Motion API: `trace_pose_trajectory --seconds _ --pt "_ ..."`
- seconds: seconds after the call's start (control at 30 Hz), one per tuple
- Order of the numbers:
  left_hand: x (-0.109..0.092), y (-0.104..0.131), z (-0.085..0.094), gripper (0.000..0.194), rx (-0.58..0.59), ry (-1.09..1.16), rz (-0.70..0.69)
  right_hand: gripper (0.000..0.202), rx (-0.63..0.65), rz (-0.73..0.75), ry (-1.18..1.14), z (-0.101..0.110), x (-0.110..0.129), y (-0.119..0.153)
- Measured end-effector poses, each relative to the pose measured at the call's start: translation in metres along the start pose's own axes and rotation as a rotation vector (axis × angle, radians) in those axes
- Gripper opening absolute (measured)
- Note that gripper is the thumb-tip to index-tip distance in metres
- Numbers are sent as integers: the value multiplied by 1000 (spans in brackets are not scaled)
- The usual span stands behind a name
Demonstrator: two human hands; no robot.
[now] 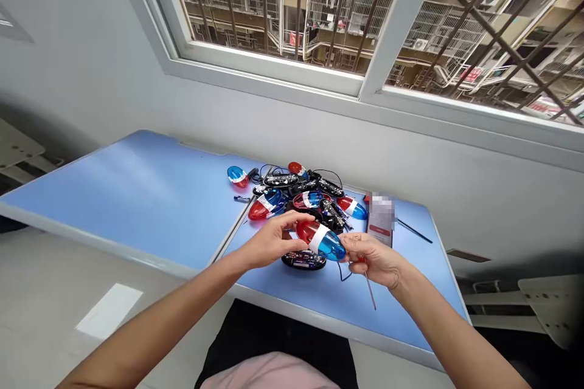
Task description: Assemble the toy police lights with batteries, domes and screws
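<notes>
Between my hands is an oval plastic light cover (pixel 321 238), red at one end, blue at the other, with a white band around its middle. My left hand (pixel 276 239) is closed on the red end. My right hand (pixel 371 257) pinches the blue end and also keeps a thin screwdriver (pixel 371 293) in its fingers, the metal shaft pointing down toward the table. Just below the cover sits a black oval base (pixel 304 261) with a circuit board showing, partly hidden; a black cable runs beside it.
Behind my hands lies a heap of black circuit bases (pixel 281 180) with wires and more red-and-blue covers (pixel 262 205). A phone (pixel 380 219) stands at the right, near a black stick (pixel 414 231). Two blue tables (pixel 150 194) meet against the wall below a barred window.
</notes>
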State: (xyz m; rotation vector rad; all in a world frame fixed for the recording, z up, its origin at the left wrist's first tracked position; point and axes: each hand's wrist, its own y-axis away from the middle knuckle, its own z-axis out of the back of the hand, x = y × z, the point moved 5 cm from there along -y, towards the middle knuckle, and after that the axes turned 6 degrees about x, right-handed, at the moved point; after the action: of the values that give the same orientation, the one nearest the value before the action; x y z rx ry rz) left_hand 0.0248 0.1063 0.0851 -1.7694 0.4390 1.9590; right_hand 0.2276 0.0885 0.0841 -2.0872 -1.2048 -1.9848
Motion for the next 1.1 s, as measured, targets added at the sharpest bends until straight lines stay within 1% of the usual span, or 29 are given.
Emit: trace_pose_trajectory --seconds 0.03,0.07,0.13,0.2,0.23,0.3,0.4,0.57,0.67,0.73,0.8,0.87,0.97,1.1 --pt "3 5 3 45 -39 -13 27 47 -32 31 49 -2 1 -1" --pt "5 11 6 45 -81 -37 55 46 -93 84 141 -2 3 0" --pt "7 19 10 44 -145 -111 98 44 -245 226 437 -3 13 5" --pt "6 24 10 40 -188 -210 95 39 -348 362 785 -10 23 12" --pt "5 25 9 38 -206 -265 78 37 -373 412 945 -15 26 14" --pt "1 25 5 35 -240 -371 19 35 -402 456 1203 -23 29 17" --pt "0 28 -2 33 -263 -477 -63 38 -408 431 1431 -29 25 16" --pt "16 46 -9 35 -248 -551 -121 44 -306 361 1578 -41 6 9" --pt "31 58 -8 49 -262 -584 -139 42 -284 376 1612 -44 -4 3" --pt "42 62 -4 61 -281 -602 -107 40 -298 390 1626 -41 -9 -2" --pt "53 63 0 65 -278 -613 -57 38 -311 379 1645 -37 -14 -8" --pt "61 61 1 67 -247 -617 -21 36 -317 355 1668 -33 -17 -13" --pt "69 56 -1 66 -213 -624 -13 36 -320 344 1700 -32 -18 -19" --pt "72 52 -4 51 -253 -605 -32 35 -331 347 1733 -33 -16 -22"
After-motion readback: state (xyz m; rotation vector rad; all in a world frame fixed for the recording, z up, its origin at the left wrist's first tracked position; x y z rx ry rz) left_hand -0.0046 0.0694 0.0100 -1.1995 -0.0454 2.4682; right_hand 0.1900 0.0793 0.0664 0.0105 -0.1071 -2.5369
